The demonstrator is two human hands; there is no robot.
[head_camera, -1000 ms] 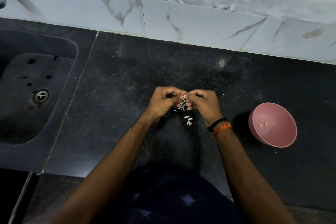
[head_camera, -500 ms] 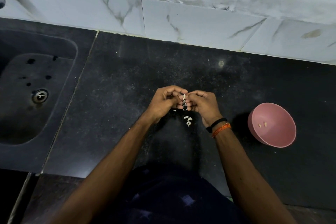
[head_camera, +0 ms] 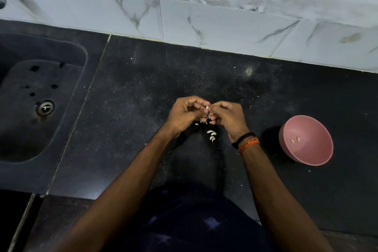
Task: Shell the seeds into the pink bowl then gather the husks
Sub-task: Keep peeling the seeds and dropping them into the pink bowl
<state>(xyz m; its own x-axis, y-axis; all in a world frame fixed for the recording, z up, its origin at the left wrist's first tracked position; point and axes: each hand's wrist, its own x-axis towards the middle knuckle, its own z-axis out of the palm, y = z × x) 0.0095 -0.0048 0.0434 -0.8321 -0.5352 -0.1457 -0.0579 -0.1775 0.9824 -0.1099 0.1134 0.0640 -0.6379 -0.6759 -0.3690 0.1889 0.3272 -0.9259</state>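
Observation:
Above the middle of the black counter, my left hand (head_camera: 185,113) and my right hand (head_camera: 227,115) meet fingertip to fingertip. Together they pinch one small white seed (head_camera: 207,107). A few pale husk pieces (head_camera: 212,136) lie on the counter just below the hands, and smaller bits (head_camera: 201,122) show under the fingers. The pink bowl (head_camera: 319,155) stands to the right of my right wrist, tilted a little, with two shelled kernels (head_camera: 295,140) inside.
A dark sink (head_camera: 30,112) with a metal drain (head_camera: 45,107) fills the left side. A white marble-tiled wall (head_camera: 204,20) runs along the back of the black counter (head_camera: 126,129). My dark clothing shows at the counter's near edge.
The hands have stayed in place over the husks. Only the fingertips have shifted slightly round the seed.

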